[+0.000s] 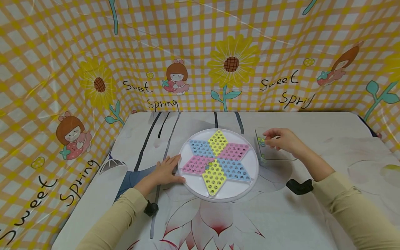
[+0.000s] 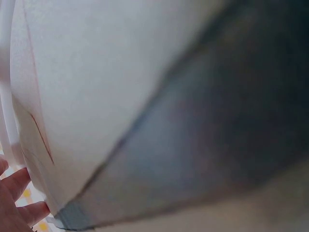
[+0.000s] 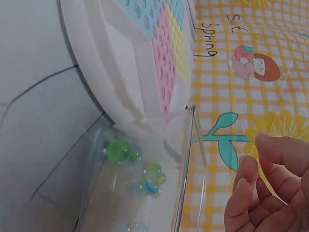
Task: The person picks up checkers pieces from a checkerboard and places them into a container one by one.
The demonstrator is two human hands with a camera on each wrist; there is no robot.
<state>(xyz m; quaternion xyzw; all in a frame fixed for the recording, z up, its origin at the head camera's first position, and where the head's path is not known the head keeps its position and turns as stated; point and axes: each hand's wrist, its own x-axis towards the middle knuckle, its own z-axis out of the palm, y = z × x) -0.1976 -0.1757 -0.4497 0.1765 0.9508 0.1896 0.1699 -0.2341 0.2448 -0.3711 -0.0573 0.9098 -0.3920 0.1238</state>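
A round white Chinese checkers board [image 1: 189,187] carries a star of yellow, pink and blue points. A few glass marbles [image 1: 208,165] sit in holes just left of its centre. My left hand [image 1: 167,170] rests at the board's left edge, fingers spread and thumb near the rim; in the left wrist view only its fingertips [image 2: 17,186] show. To the right stands a clear plastic box [image 1: 278,159] with several green and yellowish marbles [image 3: 118,151] inside. My right hand [image 1: 281,140] hovers over that box, fingers loosely bent, thumb apart from them, no marble visible between them.
The table [image 1: 268,222] has a cloth printed with lotus petals and dark lines. A yellow checked curtain [image 1: 200,41] with sunflowers and cartoon girls closes off the back and left. Dark straps [image 1: 299,186] hang from both wrists.
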